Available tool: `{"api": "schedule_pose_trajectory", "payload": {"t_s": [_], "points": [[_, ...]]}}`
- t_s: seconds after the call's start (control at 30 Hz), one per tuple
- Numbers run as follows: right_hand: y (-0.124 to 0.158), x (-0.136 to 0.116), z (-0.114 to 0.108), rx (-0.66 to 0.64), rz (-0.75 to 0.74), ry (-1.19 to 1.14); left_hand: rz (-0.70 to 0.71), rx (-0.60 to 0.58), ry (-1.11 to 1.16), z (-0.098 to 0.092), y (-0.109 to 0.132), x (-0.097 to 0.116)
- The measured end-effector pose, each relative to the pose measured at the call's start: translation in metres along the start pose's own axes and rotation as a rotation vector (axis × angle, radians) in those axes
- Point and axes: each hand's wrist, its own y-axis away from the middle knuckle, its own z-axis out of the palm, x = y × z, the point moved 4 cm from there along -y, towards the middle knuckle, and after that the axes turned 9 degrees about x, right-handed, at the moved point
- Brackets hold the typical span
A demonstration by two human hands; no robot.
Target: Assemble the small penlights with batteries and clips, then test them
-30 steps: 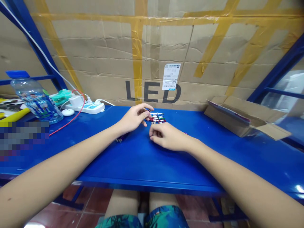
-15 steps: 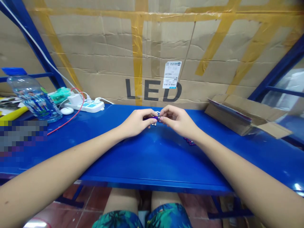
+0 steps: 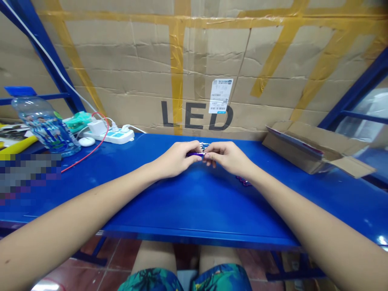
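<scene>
Closely, left hand [image 3: 176, 159], right hand [image 3: 228, 157], pinching slim glossy purple cylinder [image 3: 194, 154]

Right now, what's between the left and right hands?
A slim purple barrel, held by the left hand, its end reaching the right hand; head view.

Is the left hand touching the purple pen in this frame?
Touching: the head view shows the left hand pinching the purple pen between thumb and fingers.
</scene>
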Motion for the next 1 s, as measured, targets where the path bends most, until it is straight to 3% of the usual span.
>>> {"api": "schedule_pose_trajectory", "payload": {"t_s": [0.27, 0.43, 0.53, 0.8, 0.9, 1.0], "points": [[0.007, -0.019, -0.004, -0.022, -0.397, 0.483, 0.009, -0.04, -0.189, 0.004, -0.002, 0.005], [0.011, -0.023, -0.003, -0.039, -0.517, 0.578, -0.036, -0.086, -0.115, 0.007, 0.0, 0.006], [0.011, -0.022, -0.003, -0.064, -0.475, 0.543, 0.003, -0.07, -0.106, 0.008, 0.002, 0.007], [0.009, -0.012, 0.0, -0.106, -0.103, 0.16, 0.175, 0.023, -0.158, 0.005, 0.007, 0.013], [0.009, -0.013, -0.001, -0.101, -0.093, 0.16, 0.209, 0.047, -0.186, 0.004, 0.007, 0.017], [0.008, -0.018, -0.005, -0.073, -0.198, 0.28, 0.194, 0.07, -0.208, 0.005, 0.006, 0.018]]}}
